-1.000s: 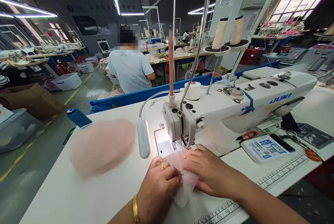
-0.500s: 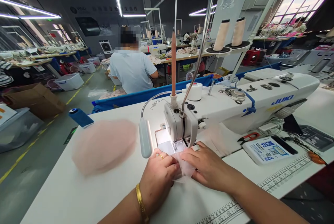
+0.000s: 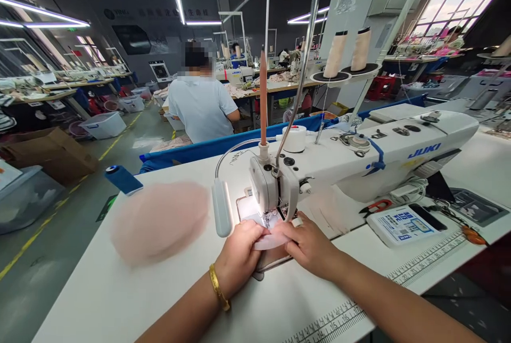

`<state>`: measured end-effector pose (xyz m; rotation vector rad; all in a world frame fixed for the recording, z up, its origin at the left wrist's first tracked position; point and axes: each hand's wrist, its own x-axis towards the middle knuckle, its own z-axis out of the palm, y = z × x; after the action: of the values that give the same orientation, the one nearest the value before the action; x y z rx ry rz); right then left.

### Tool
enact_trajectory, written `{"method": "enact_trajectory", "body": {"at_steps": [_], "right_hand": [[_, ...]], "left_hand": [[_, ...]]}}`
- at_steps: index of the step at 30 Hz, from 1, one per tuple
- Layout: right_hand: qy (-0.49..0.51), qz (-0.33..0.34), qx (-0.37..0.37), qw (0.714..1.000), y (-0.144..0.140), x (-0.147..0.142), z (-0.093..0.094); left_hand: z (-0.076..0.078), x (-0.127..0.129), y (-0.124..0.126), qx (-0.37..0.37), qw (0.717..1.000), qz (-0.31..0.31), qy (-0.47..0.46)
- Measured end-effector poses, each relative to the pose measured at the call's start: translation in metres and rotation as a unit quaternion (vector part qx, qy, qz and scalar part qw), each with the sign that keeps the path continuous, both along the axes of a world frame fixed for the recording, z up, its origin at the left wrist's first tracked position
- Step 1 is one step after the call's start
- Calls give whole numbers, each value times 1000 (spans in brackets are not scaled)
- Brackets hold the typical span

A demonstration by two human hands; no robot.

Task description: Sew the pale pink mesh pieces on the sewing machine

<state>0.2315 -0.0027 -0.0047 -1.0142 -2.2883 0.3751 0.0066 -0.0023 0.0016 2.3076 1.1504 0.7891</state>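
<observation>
While fabric piece (image 3: 268, 240) sits under needle, both hands' fingers pinch its near edge.

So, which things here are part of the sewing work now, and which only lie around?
In use:
left hand and right hand, both pressing the sheer fabric piece
sewing machine
lamp

Lying about:
pink fabric pile
blue thread spool
red snips
booklet
phone
</observation>
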Motion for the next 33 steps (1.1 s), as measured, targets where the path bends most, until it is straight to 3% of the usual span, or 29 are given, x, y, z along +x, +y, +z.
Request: {"method": "enact_trajectory", "body": {"at_steps": [5, 8, 15, 21, 27, 33], "right_hand": [[106, -38, -51, 992, -1, -7, 9], [119, -31, -58, 991, 1, -6, 10], [-96, 100, -21, 990, -7, 13, 14], [-143, 87, -21, 986, -12, 15, 19], [-162, 65, -15, 985, -6, 12, 18], [-166, 43, -12, 985, -4, 8, 16]], "left_hand": [[7, -1, 5, -67, 997, -8, -25], [8, 0, 5, -41, 999, -11, -18], [4, 0, -18, 171, 983, -57, 36], [7, 0, -30, 183, 979, -60, 70], [2, -1, -19, 198, 976, -46, 80], [10, -1, -10, 226, 969, -33, 97]]}}
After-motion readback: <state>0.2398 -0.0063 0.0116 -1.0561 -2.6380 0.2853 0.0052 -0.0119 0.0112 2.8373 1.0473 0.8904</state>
